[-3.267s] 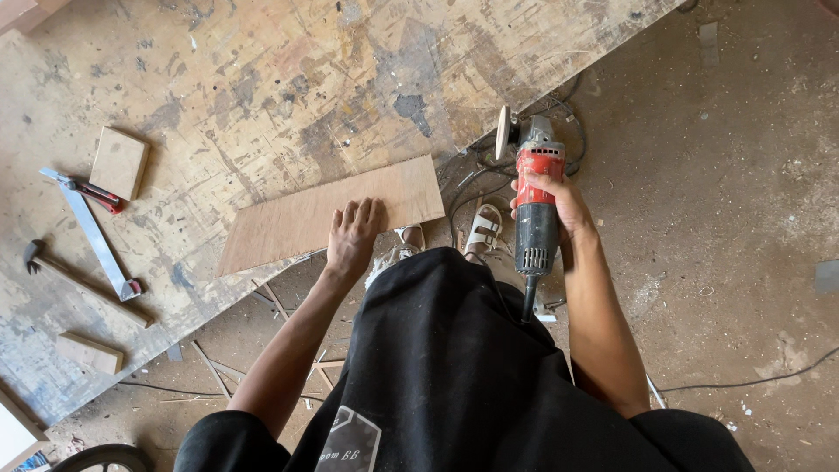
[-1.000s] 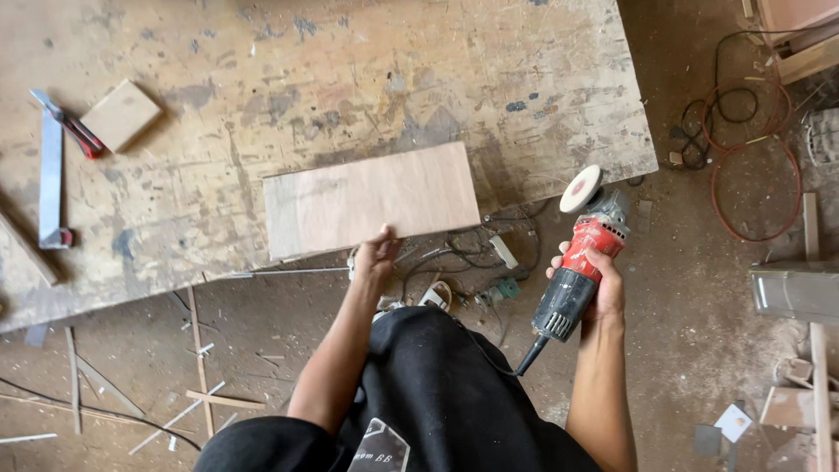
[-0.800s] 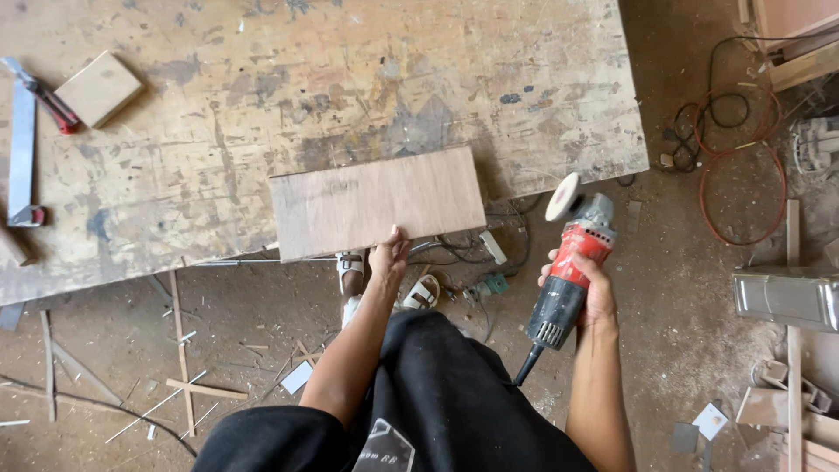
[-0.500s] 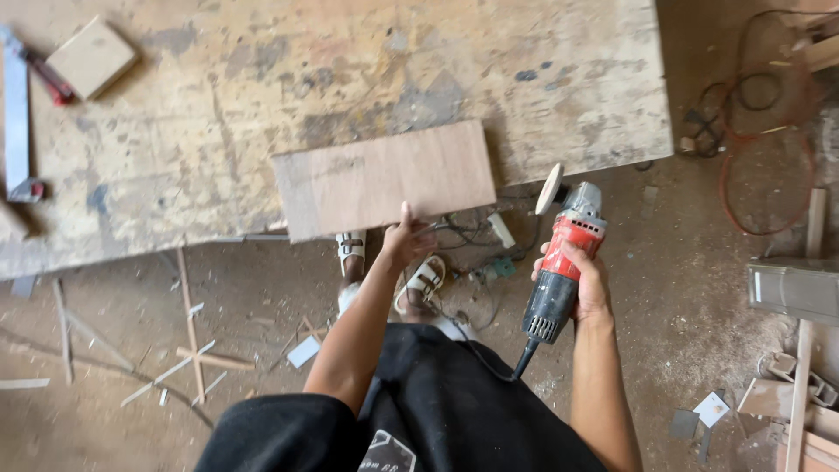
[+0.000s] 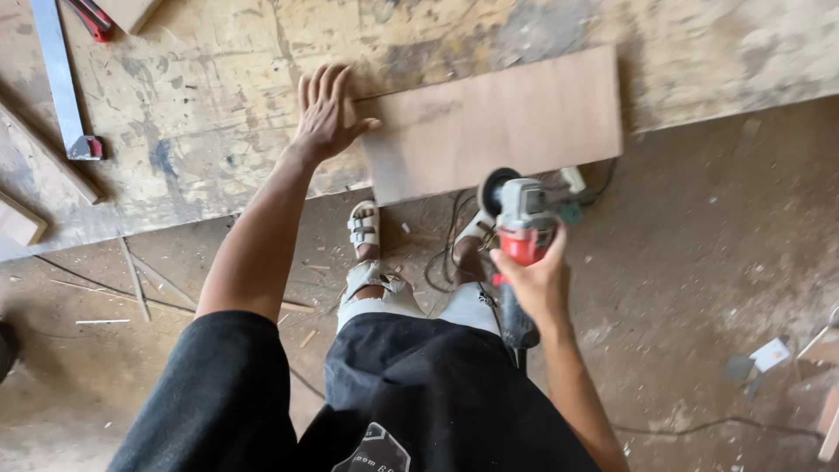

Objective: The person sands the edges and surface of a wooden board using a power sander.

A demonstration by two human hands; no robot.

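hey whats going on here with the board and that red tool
A person stands at a worn workbench. Their left hand lies flat, fingers spread, on the left end of a thin plywood board whose near edge overhangs the bench. Their right hand grips a red angle grinder, its disc close to that overhanging edge; whether it touches cannot be told. A metal square lies at the bench's left.
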